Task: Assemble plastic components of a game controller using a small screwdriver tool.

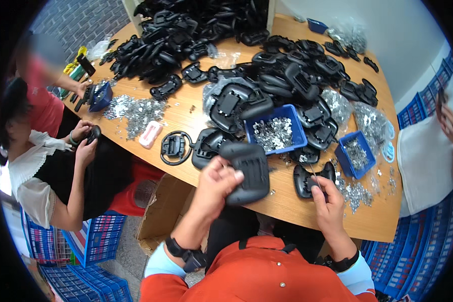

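Observation:
My left hand grips a black plastic housing by its left side, thumb on its face, above the table's near edge. The housing is squarish with rounded corners and a recessed, ribbed middle. In my right hand a thin metal pick is pinched, its tip pointing away from me; its exact kind is hard to make out. Just beyond that hand lies a black controller shell. A blue bin of small shiny metal pieces stands past the housing.
Black controller shells are heaped at the back. A second blue bin and loose metal pieces are at right. A wheel-shaped black part lies left. Two people work at left, another at right; a cardboard box stands below.

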`<state>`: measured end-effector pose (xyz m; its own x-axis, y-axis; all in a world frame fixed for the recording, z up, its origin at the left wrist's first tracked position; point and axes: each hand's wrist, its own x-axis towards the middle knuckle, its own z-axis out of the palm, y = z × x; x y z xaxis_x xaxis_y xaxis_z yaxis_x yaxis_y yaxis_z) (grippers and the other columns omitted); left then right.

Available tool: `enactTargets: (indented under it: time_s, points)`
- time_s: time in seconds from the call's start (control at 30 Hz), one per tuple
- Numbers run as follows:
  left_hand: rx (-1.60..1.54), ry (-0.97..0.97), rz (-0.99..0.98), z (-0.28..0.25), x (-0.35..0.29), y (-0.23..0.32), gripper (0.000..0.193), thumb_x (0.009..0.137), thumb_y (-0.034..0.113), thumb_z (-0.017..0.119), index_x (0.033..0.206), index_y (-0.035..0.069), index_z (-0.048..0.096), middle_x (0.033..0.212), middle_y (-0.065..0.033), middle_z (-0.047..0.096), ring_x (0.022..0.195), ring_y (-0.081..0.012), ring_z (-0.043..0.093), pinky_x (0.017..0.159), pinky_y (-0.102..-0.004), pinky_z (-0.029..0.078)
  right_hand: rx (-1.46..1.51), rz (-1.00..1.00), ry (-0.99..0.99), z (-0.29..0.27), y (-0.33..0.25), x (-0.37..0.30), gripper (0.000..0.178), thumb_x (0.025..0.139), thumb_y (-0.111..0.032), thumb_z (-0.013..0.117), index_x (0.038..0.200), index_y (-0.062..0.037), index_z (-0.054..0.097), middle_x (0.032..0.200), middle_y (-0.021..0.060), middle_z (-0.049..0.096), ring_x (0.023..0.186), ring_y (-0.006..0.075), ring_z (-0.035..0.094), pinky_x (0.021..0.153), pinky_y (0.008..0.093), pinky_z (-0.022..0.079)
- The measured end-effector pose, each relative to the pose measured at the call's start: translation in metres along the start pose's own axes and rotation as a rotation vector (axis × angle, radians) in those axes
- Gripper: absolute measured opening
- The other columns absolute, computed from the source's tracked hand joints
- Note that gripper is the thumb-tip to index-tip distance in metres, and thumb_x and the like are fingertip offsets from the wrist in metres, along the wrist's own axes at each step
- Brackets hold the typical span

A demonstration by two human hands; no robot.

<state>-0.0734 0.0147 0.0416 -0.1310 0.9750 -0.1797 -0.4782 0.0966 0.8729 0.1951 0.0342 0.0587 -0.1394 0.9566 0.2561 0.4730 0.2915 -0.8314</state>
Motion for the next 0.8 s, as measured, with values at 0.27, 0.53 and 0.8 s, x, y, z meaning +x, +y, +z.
enactTargets:
  time_s: [0.27, 0.53, 0.8]
  points:
    - [0.163, -0.193, 0.345, 0.017, 0.118, 0.114, 0.068, 0.091, 0.02, 0.069, 0.144, 0.0, 0.032, 0.123, -0.0212, 0.059, 0.1, -0.0249, 0.066, 0.082, -0.0323, 0.055, -0.043, -0.087, -0.008, 0.004, -0.017, 0.002, 0.016, 0.091, -0.006, 0.061, 0.105, 0.0019, 0.064, 0.084, 0.0119, 0.066, 0.072, 0.0203, 0.064, 0.066, 0.0306, 0.049]
    - [1.607, 0.271, 0.394, -0.011, 0.135, 0.07, 0.085, 0.067, 0.049, 0.082, 0.127, -0.002, 0.051, 0.119, -0.023, 0.058, 0.113, -0.039, 0.056, 0.094, -0.0462, 0.048, -0.009, -0.127, -0.016, 0.001, -0.002, -0.007, 0.017, 0.092, -0.005, 0.057, 0.105, 0.0023, 0.064, 0.088, 0.0145, 0.067, 0.074, 0.0227, 0.065, 0.066, 0.0315, 0.049]
    - [1.277, 0.357, 0.483, -0.02, 0.128, 0.085, 0.076, 0.076, 0.026, 0.071, 0.14, 0.002, 0.038, 0.115, -0.0275, 0.062, 0.1, -0.0384, 0.065, 0.088, -0.0439, 0.051, 0.061, -0.112, 0.013, 0.0, -0.008, -0.016, 0.021, 0.097, -0.008, 0.052, 0.113, 0.0012, 0.06, 0.083, 0.0091, 0.063, 0.069, 0.0155, 0.059, 0.063, 0.0276, 0.047]
